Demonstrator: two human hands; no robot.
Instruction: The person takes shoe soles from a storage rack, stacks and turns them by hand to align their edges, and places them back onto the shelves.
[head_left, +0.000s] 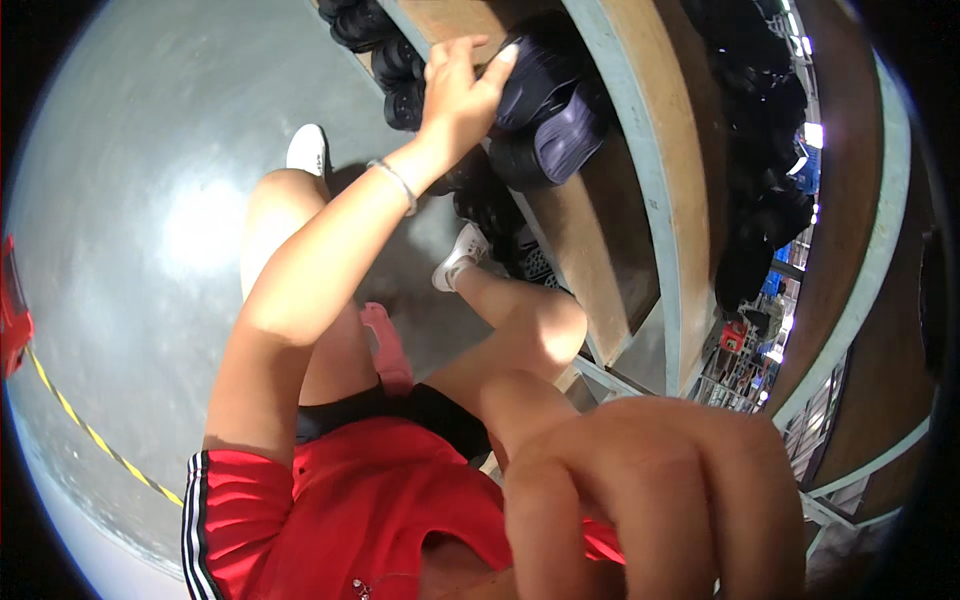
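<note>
My left hand (462, 100), with a pale band on its wrist, reaches to the lower shelf. Its thumb and fingers are apart, with bare board showing between them. The thumb lies against a dark, ribbed, rounded bundle (540, 85); whether it presses on it I cannot tell. A second purplish-black bundle (572, 140) sits just beside that one. Close to the camera at the lower right is my right hand (660, 480), knuckles up and fingers bent downward. Its fingertips are cut off or hidden, so anything under them does not show.
Wooden shelves with pale blue-grey edges (650, 190) rise on the right, holding more black items (765, 190). Further dark bundles (400, 65) lie at the rack's far end. A pink object (388, 345) is between my legs. Yellow-black tape (100, 440) crosses the grey floor (130, 200).
</note>
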